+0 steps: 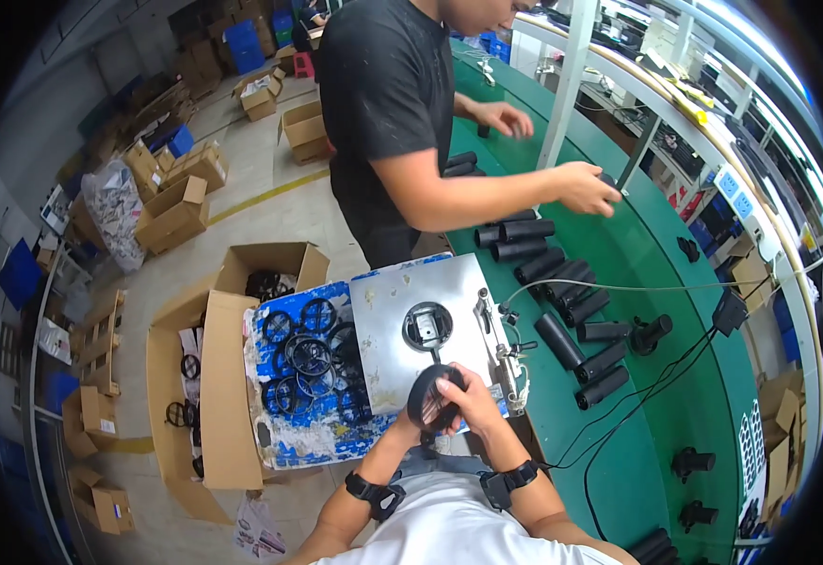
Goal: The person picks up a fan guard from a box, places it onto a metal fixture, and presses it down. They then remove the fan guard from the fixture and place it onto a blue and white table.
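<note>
Both my hands meet at the near edge of a metal plate [388,320]. My right hand [470,400] grips a black ring-shaped part [427,394], held upright over the plate's front edge. My left hand [410,424] is mostly hidden behind the ring and supports it from below. A round fixture [427,326] with a dark centre sits in the plate just beyond the ring. Black wrist straps are on both my forearms.
A blue tray [280,428] of several black rings lies left of the plate. Black tubes [562,282] line the green bench [656,405], with cables across it. A person in a black shirt [388,104] stands opposite, hands on the tubes. Open cardboard boxes [214,395] stand on the floor.
</note>
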{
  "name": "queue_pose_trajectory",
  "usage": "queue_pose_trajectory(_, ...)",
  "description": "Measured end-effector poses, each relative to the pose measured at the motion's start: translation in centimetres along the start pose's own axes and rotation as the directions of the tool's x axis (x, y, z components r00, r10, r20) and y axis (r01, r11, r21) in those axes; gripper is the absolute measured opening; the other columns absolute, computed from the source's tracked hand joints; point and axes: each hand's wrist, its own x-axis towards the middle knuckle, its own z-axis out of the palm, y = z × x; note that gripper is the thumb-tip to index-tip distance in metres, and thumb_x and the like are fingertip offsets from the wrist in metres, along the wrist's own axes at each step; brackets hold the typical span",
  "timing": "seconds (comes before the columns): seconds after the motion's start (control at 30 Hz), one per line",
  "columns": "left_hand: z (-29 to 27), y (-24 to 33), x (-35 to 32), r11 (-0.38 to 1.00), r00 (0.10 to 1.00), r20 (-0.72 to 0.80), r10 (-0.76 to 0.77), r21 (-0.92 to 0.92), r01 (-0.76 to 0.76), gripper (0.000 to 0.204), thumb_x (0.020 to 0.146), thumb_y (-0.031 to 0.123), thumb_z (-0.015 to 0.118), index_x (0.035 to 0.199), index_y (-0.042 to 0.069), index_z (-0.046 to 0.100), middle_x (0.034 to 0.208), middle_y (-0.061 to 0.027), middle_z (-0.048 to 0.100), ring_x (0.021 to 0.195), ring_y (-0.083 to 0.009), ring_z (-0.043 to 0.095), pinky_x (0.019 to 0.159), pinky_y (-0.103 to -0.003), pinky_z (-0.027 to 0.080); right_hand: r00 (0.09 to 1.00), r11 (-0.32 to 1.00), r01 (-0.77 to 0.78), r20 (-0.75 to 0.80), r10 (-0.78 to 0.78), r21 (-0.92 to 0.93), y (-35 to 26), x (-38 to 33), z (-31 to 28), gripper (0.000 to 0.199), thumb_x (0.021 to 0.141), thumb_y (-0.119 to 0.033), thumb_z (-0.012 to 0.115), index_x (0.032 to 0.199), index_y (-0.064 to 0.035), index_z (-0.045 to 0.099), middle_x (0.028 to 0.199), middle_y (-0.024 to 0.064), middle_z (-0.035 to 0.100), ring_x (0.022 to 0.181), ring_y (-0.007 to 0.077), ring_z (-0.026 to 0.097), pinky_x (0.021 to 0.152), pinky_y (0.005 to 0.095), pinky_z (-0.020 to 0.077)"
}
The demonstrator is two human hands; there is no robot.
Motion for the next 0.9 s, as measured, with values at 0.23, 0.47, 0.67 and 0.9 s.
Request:
queue_pose_trajectory(0.23, -3.5, 1.4, -2.0, 0.914, 0.820, -0.496, 0.287, 0.399, -0.078, 0.032, 0.096, 0.029, 0.052, 0.113, 0.002, 0.056, 0.095, -0.0096, 0.065, 0.081, -0.0152, 0.064, 0.065, -0.025, 0.050, 0.912, 0.984, 0.176, -0.380, -0.154, 0.026, 3.2, 3.6, -2.3, 0.017, 0.088, -0.015, 0.067, 0.087, -0.0066, 0.053, 0.076, 0.0012, 0.061, 0.065, 0.0087, 0.059, 0.058, 0.0222, 0.0486)
queue_pose_trajectory(0.47, -4.3, 2.2, 0.5, 0.642, 0.729, -0.372, 0.574, 0.758, -0.119, 0.033, 0.097, 0.020, 0.054, 0.121, -0.003, 0.048, 0.088, -0.0078, 0.063, 0.080, -0.0127, 0.062, 0.067, -0.026, 0.048, 0.967, 0.990, 0.140, -0.212, -0.143, -0.027, 6.1, 6.2, -2.5, 0.022, 0.081, -0.001, 0.069, 0.098, -0.0031, 0.055, 0.088, 0.0060, 0.063, 0.082, 0.0142, 0.064, 0.073, 0.0254, 0.0515)
queue_pose_trajectory(0.67, -6.4, 1.3, 1.4, 0.314, 0.650, -0.270, 0.710, 0.948, 0.051, 0.028, 0.091, 0.023, 0.062, 0.106, 0.000, 0.060, 0.076, -0.0129, 0.066, 0.060, -0.0106, 0.062, 0.055, -0.026, 0.048, 0.977, 0.998, 0.059, -0.201, -0.065, -0.038, 6.6, 6.2, -1.8, 0.023, 0.074, 0.003, 0.063, 0.095, -0.0030, 0.055, 0.084, 0.0043, 0.061, 0.076, 0.0131, 0.059, 0.067, 0.0253, 0.0478)
queue_pose_trajectory(0.9, -6.3, 2.1, 0.3, 0.514, 0.763, -0.285, 0.581, 0.855, -0.072, 0.031, 0.079, 0.012, 0.072, 0.100, -0.003, 0.054, 0.070, -0.0060, 0.061, 0.061, -0.0097, 0.060, 0.053, -0.025, 0.047, 0.909, 0.764, 0.148, -0.218, -0.355, -0.628, 6.2, 6.1, -1.1, 0.022, 0.073, -0.009, 0.064, 0.089, 0.0015, 0.055, 0.072, 0.0121, 0.063, 0.066, 0.0202, 0.063, 0.064, 0.0313, 0.0506)
